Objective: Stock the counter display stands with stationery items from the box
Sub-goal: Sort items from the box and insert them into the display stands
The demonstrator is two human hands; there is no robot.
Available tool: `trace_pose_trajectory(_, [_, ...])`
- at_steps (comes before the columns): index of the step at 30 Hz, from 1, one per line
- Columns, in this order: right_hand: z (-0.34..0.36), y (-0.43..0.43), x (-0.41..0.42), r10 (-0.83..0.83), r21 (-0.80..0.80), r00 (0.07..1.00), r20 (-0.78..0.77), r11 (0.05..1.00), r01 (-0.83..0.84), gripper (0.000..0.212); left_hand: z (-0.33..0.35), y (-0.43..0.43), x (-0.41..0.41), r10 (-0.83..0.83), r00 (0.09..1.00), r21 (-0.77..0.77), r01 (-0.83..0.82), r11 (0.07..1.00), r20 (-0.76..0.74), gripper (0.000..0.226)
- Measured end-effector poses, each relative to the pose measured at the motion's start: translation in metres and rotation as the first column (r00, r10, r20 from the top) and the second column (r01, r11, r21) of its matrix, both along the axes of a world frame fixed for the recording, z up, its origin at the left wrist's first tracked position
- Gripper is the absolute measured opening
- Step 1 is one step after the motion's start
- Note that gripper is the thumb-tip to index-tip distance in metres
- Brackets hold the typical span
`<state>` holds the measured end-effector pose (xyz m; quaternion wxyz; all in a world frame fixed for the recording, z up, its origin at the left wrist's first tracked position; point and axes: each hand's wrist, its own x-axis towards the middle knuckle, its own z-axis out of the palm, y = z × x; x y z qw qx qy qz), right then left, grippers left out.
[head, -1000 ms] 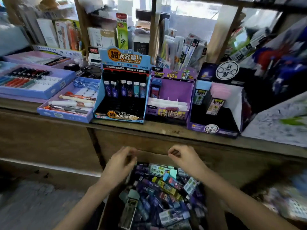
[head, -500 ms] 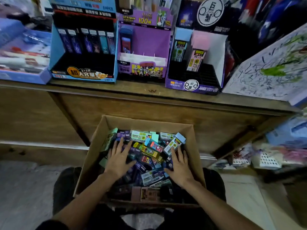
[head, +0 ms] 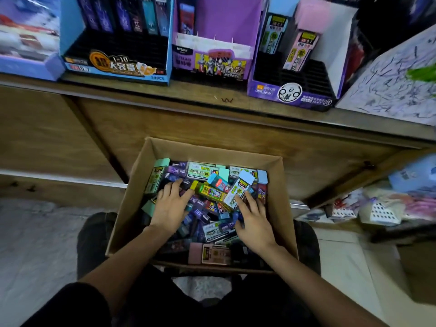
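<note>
- Head view, status: stationery packs (head: 212, 192) vs left hand (head: 168, 208) and right hand (head: 253, 223)?
- Packs heaped inside the cardboard box (head: 282, 199), directly under both palms. Left hand lies flat, fingers spread, on the box's left half. Right hand does likewise on its right half.
- Counts?
- One box, two hands, three display stands (head: 212, 60) on the counter (head: 226, 100) beyond the box. Packs too jumbled to count.

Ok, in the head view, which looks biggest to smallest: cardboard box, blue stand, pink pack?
1. cardboard box
2. blue stand, though it is farther away and cut off at the top, so unsure
3. pink pack
</note>
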<state>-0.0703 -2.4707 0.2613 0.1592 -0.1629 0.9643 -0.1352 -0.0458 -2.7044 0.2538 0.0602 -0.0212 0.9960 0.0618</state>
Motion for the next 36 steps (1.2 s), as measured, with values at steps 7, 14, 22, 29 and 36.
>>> trace_pose_trajectory(7, [0.01, -0.01, 0.001, -0.047, -0.045, 0.994, -0.099, 0.998, 0.043, 0.055, 0.012, 0.011, -0.003, -0.187, 0.948, 0.115, 0.222, 0.968, -0.255, 0.027])
trace_pose_trajectory(14, [0.041, -0.051, -0.018, -0.138, -0.44, 0.981, 0.133, 0.879, 0.183, 0.023, 0.042, 0.014, -0.004, 0.241, 0.956, 0.788, -0.016, 0.616, -0.169, 0.025])
trace_pose_trajectory(22, [0.047, -0.08, -0.032, -0.119, -0.467, 0.955, 0.272, 0.851, 0.239, 0.029, 0.061, -0.01, -0.008, 0.331, 0.805, 0.857, -0.384, -0.343, 0.493, 0.01])
trace_pose_trajectory(29, [0.02, -0.084, -0.028, 0.035, 0.179, 0.997, -0.065, 0.984, -0.023, 0.065, 0.073, -0.014, -0.003, 0.396, 0.774, 0.862, -0.373, -0.344, 0.493, 0.015])
trace_pose_trajectory(36, [0.025, -0.077, -0.04, -0.015, 0.088, 1.0, 0.025, 0.996, 0.013, 0.049, 0.07, -0.016, -0.001, 0.408, 0.771, 0.871, -0.45, -0.196, 0.489, 0.019])
